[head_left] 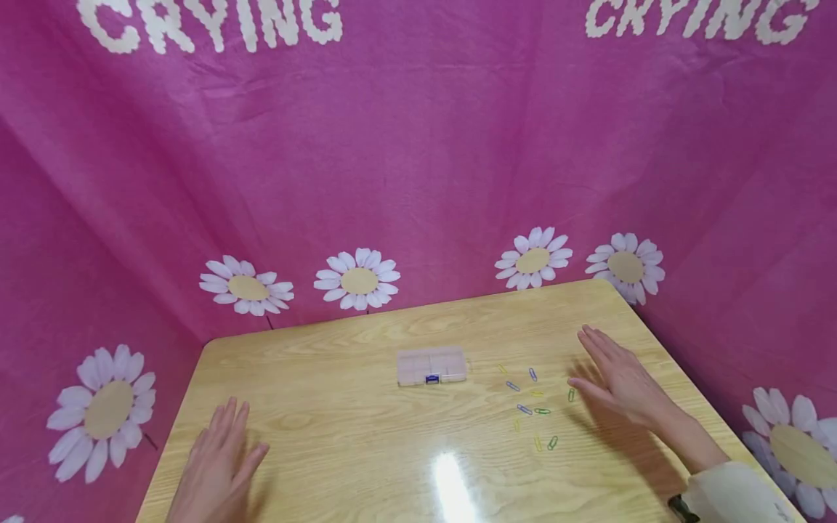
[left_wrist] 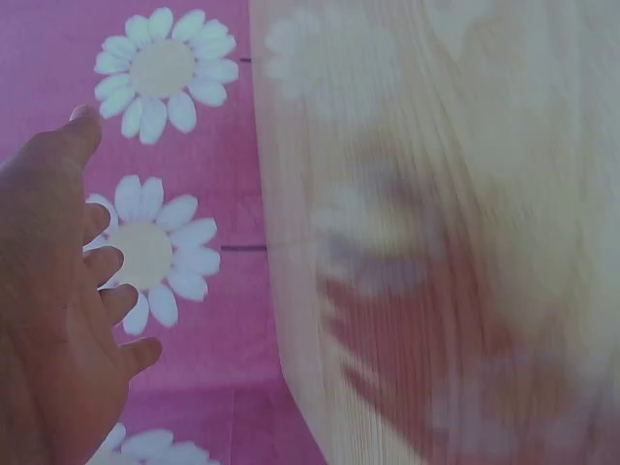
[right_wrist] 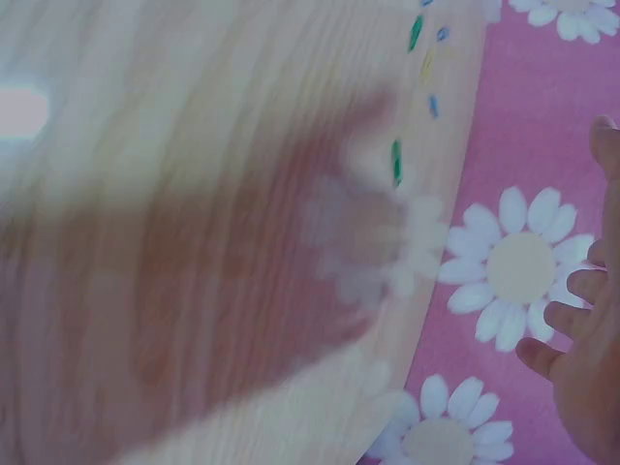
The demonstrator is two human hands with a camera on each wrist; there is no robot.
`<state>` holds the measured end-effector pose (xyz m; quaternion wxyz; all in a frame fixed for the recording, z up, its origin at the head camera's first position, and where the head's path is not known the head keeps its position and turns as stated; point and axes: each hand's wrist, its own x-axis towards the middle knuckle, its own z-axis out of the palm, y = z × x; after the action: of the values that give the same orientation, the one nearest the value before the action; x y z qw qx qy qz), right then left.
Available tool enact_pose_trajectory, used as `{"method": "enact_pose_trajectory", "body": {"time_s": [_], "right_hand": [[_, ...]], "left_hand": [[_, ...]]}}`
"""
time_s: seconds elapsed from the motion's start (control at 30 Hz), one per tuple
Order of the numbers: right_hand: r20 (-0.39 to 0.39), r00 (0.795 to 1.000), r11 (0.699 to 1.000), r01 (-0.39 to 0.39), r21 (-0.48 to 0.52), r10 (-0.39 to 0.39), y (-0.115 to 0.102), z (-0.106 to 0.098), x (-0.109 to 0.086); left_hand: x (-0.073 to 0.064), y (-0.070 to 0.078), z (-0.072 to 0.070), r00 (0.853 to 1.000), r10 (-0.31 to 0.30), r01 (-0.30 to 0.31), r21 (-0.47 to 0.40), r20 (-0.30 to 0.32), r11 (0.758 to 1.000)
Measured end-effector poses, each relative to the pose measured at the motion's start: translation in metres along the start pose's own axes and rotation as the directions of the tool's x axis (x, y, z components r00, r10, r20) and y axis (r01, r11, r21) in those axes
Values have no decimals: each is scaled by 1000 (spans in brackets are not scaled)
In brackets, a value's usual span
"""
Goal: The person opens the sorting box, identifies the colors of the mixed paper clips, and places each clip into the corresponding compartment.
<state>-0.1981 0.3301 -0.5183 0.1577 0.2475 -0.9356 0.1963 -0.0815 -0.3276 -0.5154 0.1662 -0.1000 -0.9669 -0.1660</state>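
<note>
Several paper clips in blue, yellow and green lie scattered on the right half of the table, among them a blue paper clip (head_left: 524, 410) and a green paper clip (head_left: 552, 442). Left of them sits a clear plastic compartment box (head_left: 431, 365), its lid down and a blue latch at the front. My right hand (head_left: 617, 378) hovers over the table with fingers extended, nearest to a green paper clip (head_left: 571, 394) by its thumb. At the table's left side, my left hand (head_left: 219, 465) is held with its fingers straight. Both hands hold nothing.
The wooden table (head_left: 340, 407) has rounded far corners and a bright light reflection near its front. Pink curtains (head_left: 418, 181) with white daisies and lettering surround its back and sides.
</note>
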Motion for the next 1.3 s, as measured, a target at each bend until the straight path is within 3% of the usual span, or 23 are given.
{"method": "enact_pose_trajectory", "body": {"time_s": [0.3,0.67,1.3], "right_hand": [[9,999,998,47,35,-47,-29,10,22],[31,994,991,98,86,-101,-58,36,43],[131,980,980,133,145,-152,-113,79,68]], "left_hand": [[24,35,15,998,49,-52,-72,-33,996],[56,74,41,997,34,-23,-138,76,990],[87,109,98,990,126,-110,-217,59,970]]}}
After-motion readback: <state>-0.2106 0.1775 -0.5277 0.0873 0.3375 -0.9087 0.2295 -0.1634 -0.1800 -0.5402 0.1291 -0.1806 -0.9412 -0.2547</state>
